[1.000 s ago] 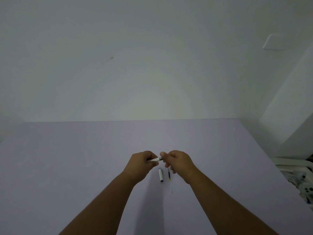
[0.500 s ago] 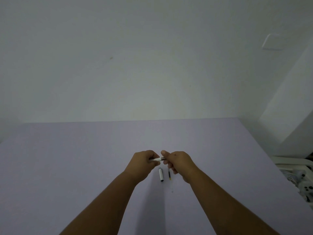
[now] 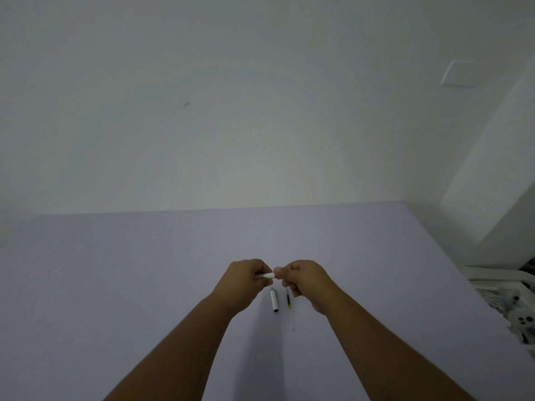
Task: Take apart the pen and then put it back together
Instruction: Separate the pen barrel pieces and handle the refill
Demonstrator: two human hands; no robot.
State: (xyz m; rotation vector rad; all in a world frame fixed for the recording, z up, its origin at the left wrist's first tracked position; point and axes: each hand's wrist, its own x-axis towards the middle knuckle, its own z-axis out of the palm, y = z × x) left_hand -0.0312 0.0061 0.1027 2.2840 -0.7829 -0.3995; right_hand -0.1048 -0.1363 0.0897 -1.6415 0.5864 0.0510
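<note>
Left hand (image 3: 246, 280) clenched round white pen barrel (image 3: 265, 275); right hand (image 3: 304, 280) pinched, perhaps on its tip.

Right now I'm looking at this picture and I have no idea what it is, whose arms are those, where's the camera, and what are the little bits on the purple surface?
There is no machine here. The picture comes from a wide-angle camera worn on a person's head, looking forward and down, so the two bare arms reaching in from the bottom are the wearer's own.

The left hand grips a short white pen barrel, whose end pokes out toward the right hand. The right hand's fingertips are pinched together right at that end; whether they hold a small part is too small to tell.

On the pale purple table, just below the hands, lie two loose pen parts side by side: a white pen cap with a dark end, and a thin ink refill to its right.

Behind is a plain white wall. At the far right edge is some white clutter, unclear.
</note>
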